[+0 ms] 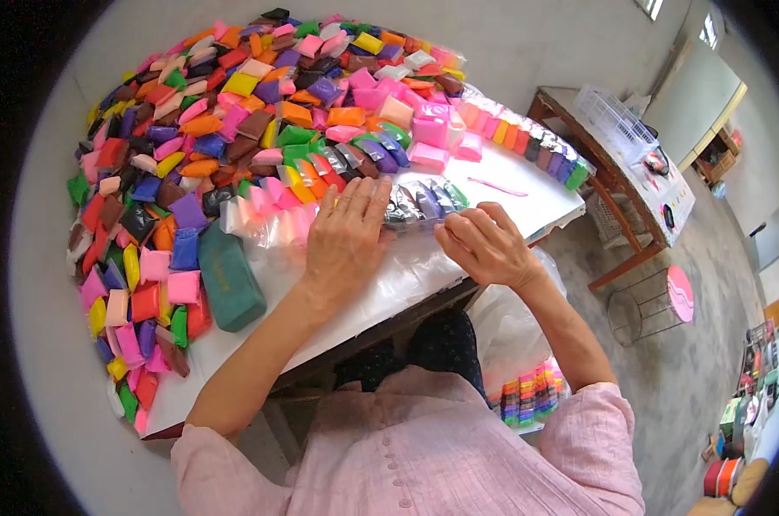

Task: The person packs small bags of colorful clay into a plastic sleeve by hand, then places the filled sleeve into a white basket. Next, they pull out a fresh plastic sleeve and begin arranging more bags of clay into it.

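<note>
A clear plastic bag (278, 234) lies along the front of the white table, holding a row of small coloured packets, pink at the left end and dark to green at the right. My left hand (348, 236) rests flat on the bag, fingers extended over its middle. At the bag's front right edge, my right hand (490, 245) is closed with bent fingers, pinching the film. Just behind the bag, another row of coloured packets (338, 165) stands. A dark green block (229, 279) sits left of my left forearm.
A large heap of coloured packets (183, 142) covers the table's back and left. Filled bags (527, 138) line the back right, near a pink strip (497, 187). Below the table's front edge hangs a bag of packed colours (527, 396). A stool (679, 294) and side table (609, 155) stand right.
</note>
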{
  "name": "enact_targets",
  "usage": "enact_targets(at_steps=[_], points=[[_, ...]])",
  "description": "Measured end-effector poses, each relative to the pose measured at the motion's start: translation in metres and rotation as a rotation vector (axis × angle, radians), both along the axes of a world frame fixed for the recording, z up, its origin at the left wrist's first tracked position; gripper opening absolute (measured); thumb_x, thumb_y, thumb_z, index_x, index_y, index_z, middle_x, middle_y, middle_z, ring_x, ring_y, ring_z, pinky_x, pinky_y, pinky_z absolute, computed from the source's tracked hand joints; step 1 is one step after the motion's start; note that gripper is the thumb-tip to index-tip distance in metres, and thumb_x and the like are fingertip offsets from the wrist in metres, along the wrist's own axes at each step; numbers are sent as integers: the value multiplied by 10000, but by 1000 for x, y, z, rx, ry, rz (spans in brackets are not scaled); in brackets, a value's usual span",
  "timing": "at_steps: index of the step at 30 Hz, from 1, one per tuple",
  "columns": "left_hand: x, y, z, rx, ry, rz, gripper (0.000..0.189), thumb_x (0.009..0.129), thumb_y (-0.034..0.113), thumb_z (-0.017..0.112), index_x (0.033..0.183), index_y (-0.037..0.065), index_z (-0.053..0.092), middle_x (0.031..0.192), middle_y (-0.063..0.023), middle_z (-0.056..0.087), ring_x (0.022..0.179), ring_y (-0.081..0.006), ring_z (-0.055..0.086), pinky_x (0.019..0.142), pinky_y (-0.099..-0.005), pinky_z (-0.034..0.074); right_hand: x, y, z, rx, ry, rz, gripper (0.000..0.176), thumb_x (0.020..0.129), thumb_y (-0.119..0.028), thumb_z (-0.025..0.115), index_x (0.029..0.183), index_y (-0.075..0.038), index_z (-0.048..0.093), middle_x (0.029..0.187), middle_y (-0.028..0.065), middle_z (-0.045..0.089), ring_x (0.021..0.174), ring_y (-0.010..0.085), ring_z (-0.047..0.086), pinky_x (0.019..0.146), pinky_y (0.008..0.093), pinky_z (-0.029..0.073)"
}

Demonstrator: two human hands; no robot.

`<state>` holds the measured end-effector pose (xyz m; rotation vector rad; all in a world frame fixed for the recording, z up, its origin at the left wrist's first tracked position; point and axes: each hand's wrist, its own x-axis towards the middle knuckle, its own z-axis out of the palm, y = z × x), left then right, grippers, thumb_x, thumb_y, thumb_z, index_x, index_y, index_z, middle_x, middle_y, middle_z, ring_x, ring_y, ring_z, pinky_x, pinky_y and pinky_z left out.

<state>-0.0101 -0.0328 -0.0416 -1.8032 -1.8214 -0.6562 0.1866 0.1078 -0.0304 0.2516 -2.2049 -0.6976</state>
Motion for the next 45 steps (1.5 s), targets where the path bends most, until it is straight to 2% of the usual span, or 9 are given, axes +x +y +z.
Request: enact_targets(at_steps=[5,8,14,17,20,23,26,35,45], points=[[0,0,-1,13,-7,-12,766,747,166,740,1435,46,426,1331,-186,534,1259,-350,510,1104,-484,359,-1,11,-1,19,-84,42,214,749,-165,646,927,-46,649,954,39,584,899,165,575,767,313,499],[0,-1,0,-1,16,-12,781,745,185,740,1445,64,415,1338,-185,523,1262,-352,501,1111,-482,352,-5,15,0,47,-100,57,182,741,-164,640,889,-56,639,913,31,557,867,164,561,744,301,486],[4,-9,16,-90,34,-51,796,770,279,748,1454,66,400,1365,-183,493,1246,-351,493,1111,-463,341,-7,20,1,73,-130,78,144,716,-174,628,818,-74,610,828,19,487,808,158,529,685,287,451],[2,-8,18,-91,-53,-68,791,784,298,749,1449,49,402,1331,-178,522,1215,-348,510,1083,-460,354,-7,21,0,70,-153,68,147,704,-189,624,806,-83,615,828,18,496,815,157,529,695,286,448],[-7,-2,8,-55,-62,-37,788,788,310,747,1444,35,408,1290,-171,554,1183,-340,525,1046,-458,373,-3,19,0,2,-283,35,212,701,-130,662,885,-28,647,1002,69,571,915,194,583,769,318,508],[-4,-1,10,-96,-70,-3,777,792,301,748,1441,35,415,1267,-165,576,1158,-332,540,1027,-451,387,-8,20,0,73,-184,46,105,704,-198,626,752,-105,634,835,8,508,843,151,531,717,285,445],[-3,1,6,-43,-71,5,800,766,297,771,1437,36,423,1252,-165,584,1147,-328,548,1011,-446,399,-8,20,-1,79,-193,38,102,714,-203,630,747,-108,644,847,6,513,861,150,533,723,284,445],[3,7,2,37,-109,55,851,720,289,811,1440,45,428,1139,-151,641,1023,-321,599,906,-434,441,-3,18,4,115,-268,-40,163,749,-186,632,868,-91,689,913,3,524,915,147,525,766,283,443],[1,6,1,63,-142,22,910,692,272,828,1462,48,397,1092,-158,655,974,-336,612,872,-445,448,13,27,3,49,-353,-93,218,747,-166,628,931,-67,689,982,7,531,979,159,510,852,297,449]])
